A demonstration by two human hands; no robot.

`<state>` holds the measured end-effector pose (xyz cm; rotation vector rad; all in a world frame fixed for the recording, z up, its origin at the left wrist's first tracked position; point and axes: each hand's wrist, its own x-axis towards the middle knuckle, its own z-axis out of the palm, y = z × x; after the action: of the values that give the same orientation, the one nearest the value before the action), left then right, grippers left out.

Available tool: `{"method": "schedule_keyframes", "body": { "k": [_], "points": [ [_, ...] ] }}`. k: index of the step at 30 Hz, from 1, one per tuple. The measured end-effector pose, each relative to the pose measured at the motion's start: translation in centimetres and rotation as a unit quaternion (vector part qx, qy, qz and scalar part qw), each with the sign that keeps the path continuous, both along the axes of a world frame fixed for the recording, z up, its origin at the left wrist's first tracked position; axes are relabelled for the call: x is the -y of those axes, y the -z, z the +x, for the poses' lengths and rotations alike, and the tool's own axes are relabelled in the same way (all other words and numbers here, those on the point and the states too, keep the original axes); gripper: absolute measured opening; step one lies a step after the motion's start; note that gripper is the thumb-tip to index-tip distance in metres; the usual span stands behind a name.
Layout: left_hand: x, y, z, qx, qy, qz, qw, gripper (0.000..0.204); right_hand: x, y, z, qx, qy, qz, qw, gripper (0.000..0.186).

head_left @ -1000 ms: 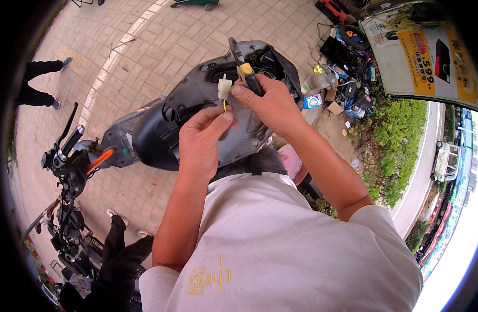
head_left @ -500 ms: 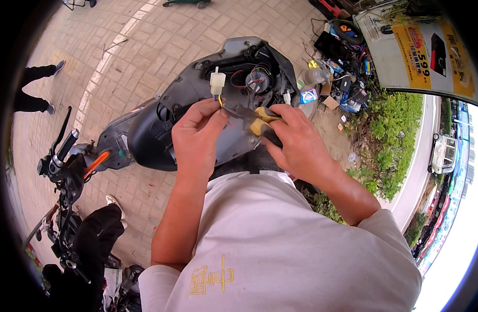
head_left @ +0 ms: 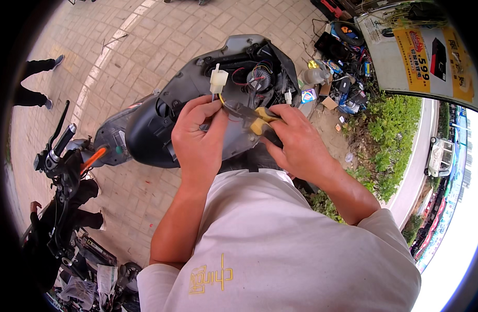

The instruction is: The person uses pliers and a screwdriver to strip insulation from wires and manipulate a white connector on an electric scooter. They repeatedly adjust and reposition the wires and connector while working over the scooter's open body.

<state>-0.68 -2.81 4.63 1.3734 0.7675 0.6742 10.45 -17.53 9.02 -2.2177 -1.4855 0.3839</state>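
Pinched in the fingertips of my left hand (head_left: 200, 127) are thin wires (head_left: 221, 99), one of them yellow, below a white plastic plug connector (head_left: 218, 79). My right hand (head_left: 301, 140) is closed round the yellow and black handles of a pair of pliers (head_left: 259, 122). The jaws point left and reach the wires beside my left fingertips; whether they grip a wire is too small to tell. Under both hands lies the scooter (head_left: 161, 125), its rear body open. A round finned part (head_left: 258, 79) with coloured wires sits in that opening, and a smaller white connector (head_left: 288, 97) hangs to the right.
Handlebars (head_left: 57, 156) with an orange strip stand at the left. Two people's dark-trousered legs (head_left: 33, 80) show at the left, the others lower down. A heap of boxes and parts (head_left: 348, 67), a signboard (head_left: 405, 52) and green shrubs (head_left: 395, 140) are on the right.
The pliers and both hands stay almost in place, the jaws still at the wires. At the lower left, the person by the handlebars has shifted, uncovering more of the items there.
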Motion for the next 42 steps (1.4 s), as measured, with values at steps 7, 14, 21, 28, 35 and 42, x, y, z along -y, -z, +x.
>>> {"method": "schedule_keyframes", "body": {
  "k": [7,14,21,28,35,42],
  "points": [
    [-0.1,-0.2,-0.1,0.019,0.01,-0.051,0.998,0.013,0.1,0.9,0.5,-0.061,-0.003,0.004,0.998,0.024],
    [-0.6,-0.7,-0.4,0.047,0.05,-0.115,0.991,0.014,0.2,1.8,1.4,-0.123,-0.02,0.002,0.992,0.026],
    [-0.5,-0.9,-0.5,0.044,0.038,-0.099,0.993,0.015,0.0,1.5,1.5,-0.124,-0.03,-0.006,0.992,0.027],
    [-0.4,-1.0,-0.5,0.02,0.028,-0.081,0.996,0.015,0.0,1.8,1.6,-0.104,-0.031,-0.009,0.994,0.028],
    [-0.5,-1.1,-0.6,0.014,0.03,-0.078,0.996,0.015,-0.1,1.5,1.5,-0.126,-0.028,-0.018,0.991,0.026],
    [-0.5,-0.6,-0.8,0.046,0.048,-0.12,0.991,0.016,0.0,1.4,1.8,-0.223,-0.039,-0.032,0.974,0.026]
  ]
}}
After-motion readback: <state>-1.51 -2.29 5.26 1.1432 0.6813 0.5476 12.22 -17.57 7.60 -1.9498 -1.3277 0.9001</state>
